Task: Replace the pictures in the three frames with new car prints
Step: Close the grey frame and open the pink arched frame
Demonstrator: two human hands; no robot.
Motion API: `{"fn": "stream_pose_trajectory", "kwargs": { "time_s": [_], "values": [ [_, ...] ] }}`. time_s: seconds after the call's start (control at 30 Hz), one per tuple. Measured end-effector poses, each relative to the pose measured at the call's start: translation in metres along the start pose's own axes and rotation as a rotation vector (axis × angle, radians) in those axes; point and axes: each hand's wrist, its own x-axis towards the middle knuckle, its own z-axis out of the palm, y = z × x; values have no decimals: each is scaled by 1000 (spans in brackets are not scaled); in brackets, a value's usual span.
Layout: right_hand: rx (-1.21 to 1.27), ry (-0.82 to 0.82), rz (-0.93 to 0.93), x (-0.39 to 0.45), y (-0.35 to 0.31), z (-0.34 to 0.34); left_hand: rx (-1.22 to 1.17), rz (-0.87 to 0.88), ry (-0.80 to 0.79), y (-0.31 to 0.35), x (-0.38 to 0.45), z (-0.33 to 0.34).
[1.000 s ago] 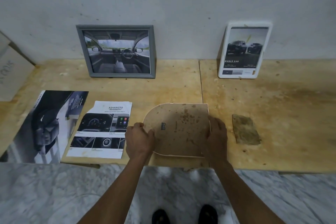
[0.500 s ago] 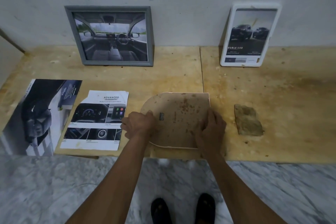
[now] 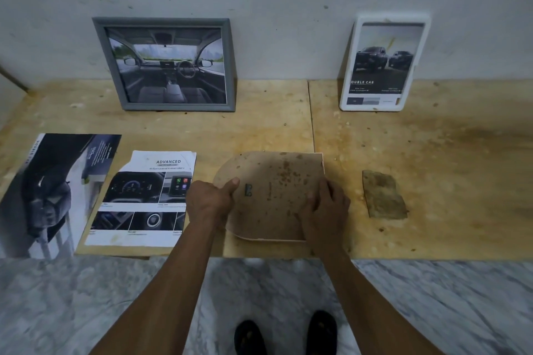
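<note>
At the far left of the bench [image 3: 259, 130] lies a large dark car print [image 3: 54, 196], its near edge overhanging the front; it looks thin, floppy paper that would crease if pinched in the middle, so I would lift it by two corners. Just beside it lies a smaller white print headed ADVANCED [image 3: 144, 199], flat and equally light, likely best slid to the edge before picking up. Behind these, a grey frame [image 3: 164, 65] leans on the wall with a car-interior picture. Nearer the front lies the third frame [image 3: 274, 196], face down, its brown backing board up, one end rounded; the board seems stiff but thin and stained, possibly brittle. The left hand [image 3: 210, 200] grips its left edge, thumb on top; the right hand [image 3: 324, 209] rests on the right side with fingers bent, pressing or prying at the board, I cannot tell which. Right of it lies a loose brown scrap [image 3: 383, 194], and a white frame [image 3: 385, 63] leans against the wall.
</note>
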Motion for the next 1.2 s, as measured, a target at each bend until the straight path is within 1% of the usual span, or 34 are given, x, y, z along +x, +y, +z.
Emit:
{"fn": "stream_pose_trajectory", "kwargs": {
  "time_s": [0.17,0.33,0.47,0.5,0.6,0.7,0.77,0.83,0.9,1.07,1.13,1.2],
  "values": [
    [31,21,-8,-1,0,-2,-69,-94,-18,-3,12,-9],
    [-12,-4,-14,0,1,-2,-91,-91,8,-6,14,-14],
    [12,20,-30,0,-4,-5,-151,-74,20,-10,12,-11],
    [28,23,3,2,-7,-6,-139,-62,23,-9,11,-11],
    [90,0,183,7,-18,-10,-90,-38,34,-11,11,-11],
    [51,-33,296,8,-28,-17,-64,-34,29,-11,10,-11],
    [-7,-56,340,4,-34,-21,-59,-39,19,-10,10,-11],
    [-47,-81,342,3,-40,-22,-34,-35,21,-10,10,-11],
    [-50,-114,382,5,-45,-22,-17,-37,22,-11,12,-12],
    [89,-205,560,22,-50,-26,29,-9,11,-11,11,-14],
    [152,-213,593,26,-52,-30,31,-7,-6,-10,10,-14],
    [190,-226,584,27,-53,-32,26,-9,-25,-10,13,-14]
  ]
}}
